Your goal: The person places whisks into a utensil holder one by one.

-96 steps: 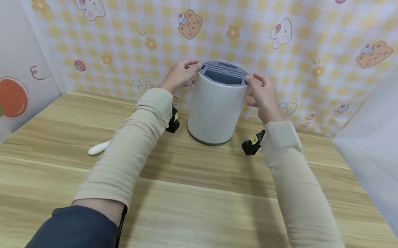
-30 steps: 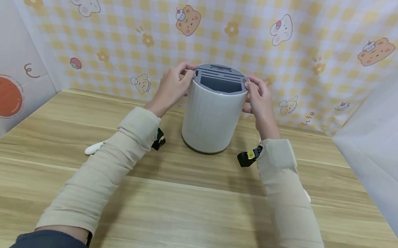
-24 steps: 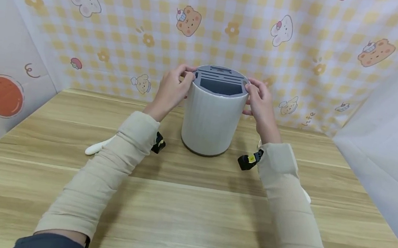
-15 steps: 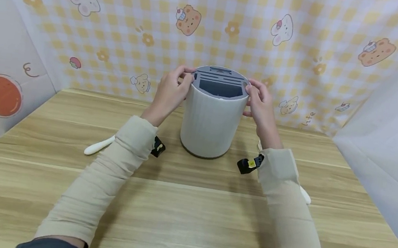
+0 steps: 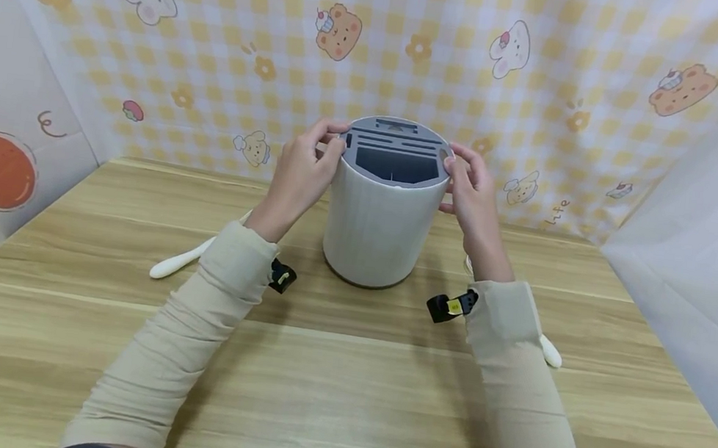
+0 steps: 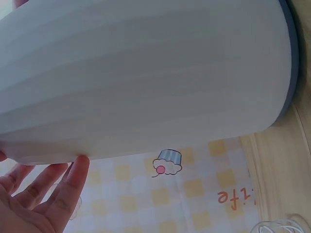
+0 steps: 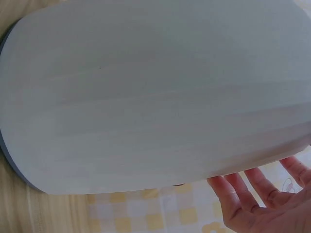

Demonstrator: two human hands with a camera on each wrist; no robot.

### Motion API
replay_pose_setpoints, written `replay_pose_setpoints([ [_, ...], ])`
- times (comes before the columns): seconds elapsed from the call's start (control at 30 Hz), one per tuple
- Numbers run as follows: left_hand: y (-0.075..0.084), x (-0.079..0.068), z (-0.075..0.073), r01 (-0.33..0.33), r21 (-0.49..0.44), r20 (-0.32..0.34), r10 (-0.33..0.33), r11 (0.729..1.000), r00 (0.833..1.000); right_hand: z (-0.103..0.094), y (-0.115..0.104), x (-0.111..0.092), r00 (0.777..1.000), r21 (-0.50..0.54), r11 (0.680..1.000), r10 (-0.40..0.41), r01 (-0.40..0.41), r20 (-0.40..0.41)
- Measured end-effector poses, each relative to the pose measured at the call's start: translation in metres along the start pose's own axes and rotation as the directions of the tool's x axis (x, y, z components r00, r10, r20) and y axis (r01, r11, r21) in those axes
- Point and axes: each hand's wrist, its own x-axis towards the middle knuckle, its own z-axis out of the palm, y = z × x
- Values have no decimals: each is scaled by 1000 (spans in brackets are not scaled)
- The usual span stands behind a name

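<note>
A white cylindrical knife block (image 5: 379,226) with a grey slotted top (image 5: 396,153) stands upright at the back of the table. My left hand (image 5: 301,169) grips its upper left side, the thumb at the rim and the fingers behind. On the opposite side my right hand (image 5: 474,193) holds it in the same way. In the left wrist view the block's wall fills most of the frame, with the left fingers (image 6: 73,187) against its far side. The right wrist view has the right fingers (image 7: 260,187) touching the wall near the top.
Left of the block lies a white-handled utensil (image 5: 178,262), partly behind my left forearm. Another white handle (image 5: 550,351) shows beside the right sleeve. Thin wire loops (image 6: 279,226) appear low in the left wrist view. A checked cloth (image 5: 220,38) hangs behind the wooden table (image 5: 339,399).
Both hands have brought the knife block nearer, away from the cloth and slightly left, and its top shows more fully. The utensil handles at both sides are more exposed.
</note>
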Motion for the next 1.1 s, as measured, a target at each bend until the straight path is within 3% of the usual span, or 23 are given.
replay_pose_setpoints([
  [1.1,11,-28,-8,-32,13,10,32,999,999,-10,-11,-44,998,-64,998,8,-4,68],
])
